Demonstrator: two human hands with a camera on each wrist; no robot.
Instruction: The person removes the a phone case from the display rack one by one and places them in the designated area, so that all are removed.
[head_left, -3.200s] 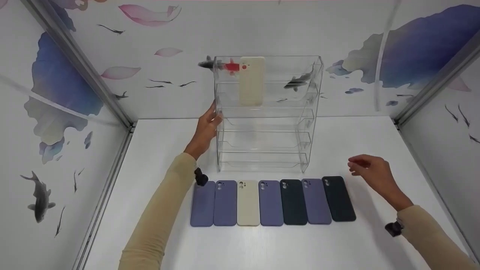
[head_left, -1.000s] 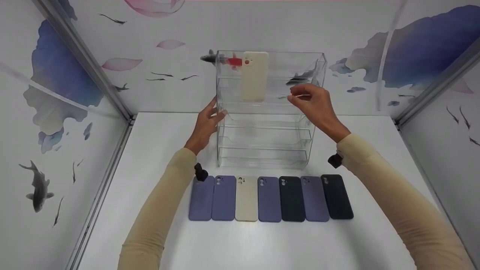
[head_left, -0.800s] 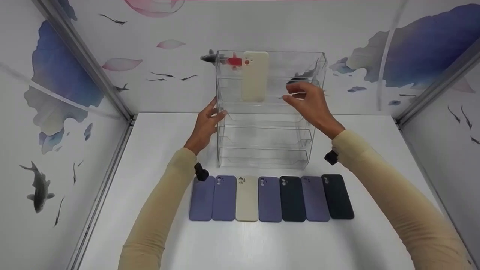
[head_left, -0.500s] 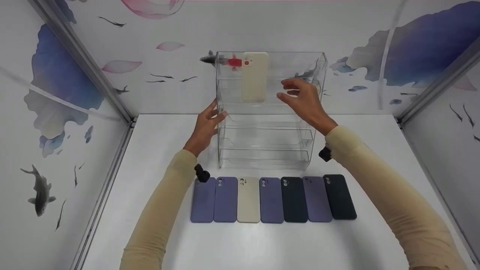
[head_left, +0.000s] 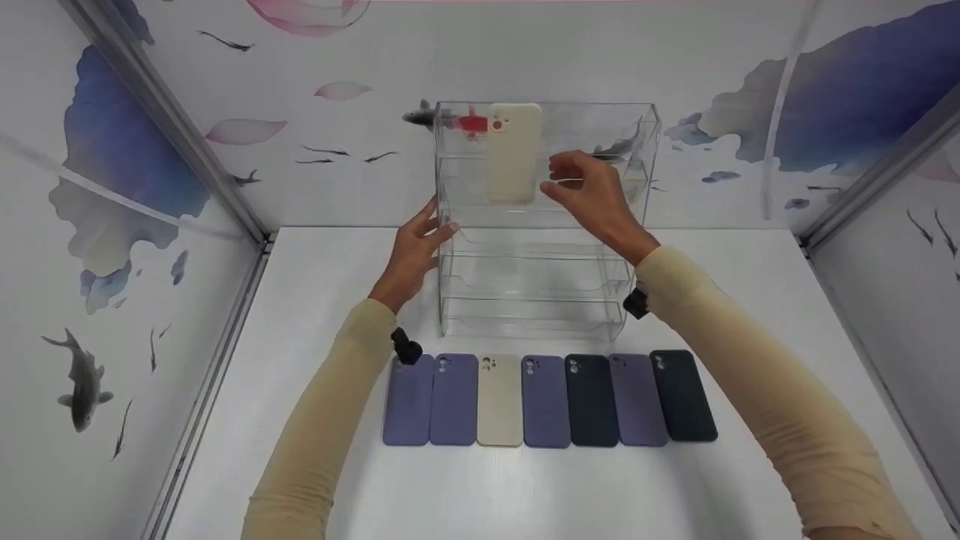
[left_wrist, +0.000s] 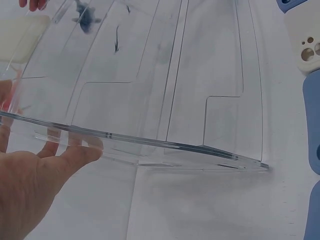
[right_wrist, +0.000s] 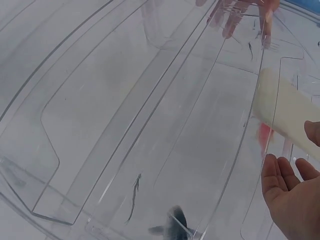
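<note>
A clear acrylic display rack point(head_left: 534, 307) with several tiers stands upright at the back of the table. My left hand point(head_left: 409, 255) grips the front edge of its left side panel, the thumb showing at the edge. A cream phone case point(head_left: 514, 154) leans upright in the rack's top part. Just to the right of this case hovers my right hand point(head_left: 592, 196), fingers bent, with a gap between thumb and fingertips. Nothing is in it. In the right wrist view, the cream case point(right_wrist: 287, 110) lies beyond the thumb, seemingly apart from the fingers.
A row of phone cases lies in front of the rack: several purple ones point(head_left: 454, 401), a cream one point(head_left: 499, 401) and two dark ones point(head_left: 592, 401). Printed panels enclose the white table point(head_left: 480, 495) at the back and sides.
My right hand has risen from the table's right side to the rack's top and moved left towards the cream case, its fingers parting. The left hand keeps its hold on the rack.
</note>
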